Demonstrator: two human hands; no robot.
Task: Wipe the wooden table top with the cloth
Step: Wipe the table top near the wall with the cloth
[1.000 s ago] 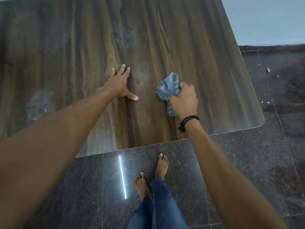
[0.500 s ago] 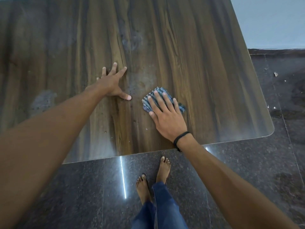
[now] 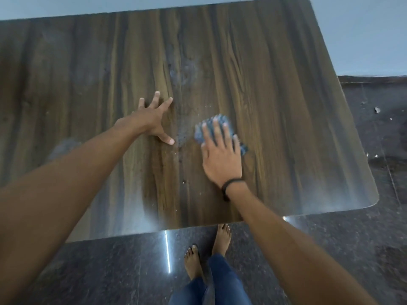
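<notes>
Smear [image 3: 183, 134] — pale, dusty — lies between left hand [image 3: 152, 119] and cloth [image 3: 220, 117].

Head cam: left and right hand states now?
Left hand: open, fingers spread flat on the brown wooden table top.
Right hand: open, straight fingers pressing the small blue-grey cloth down.

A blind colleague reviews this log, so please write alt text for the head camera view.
A person's right hand presses a crumpled blue checked cloth flat-fingered onto a dark brown wood-grain table top, while the left hand rests spread on the wood beside it. Pale dusty smudges mark the surface; bare feet stand on dark polished floor.
</notes>
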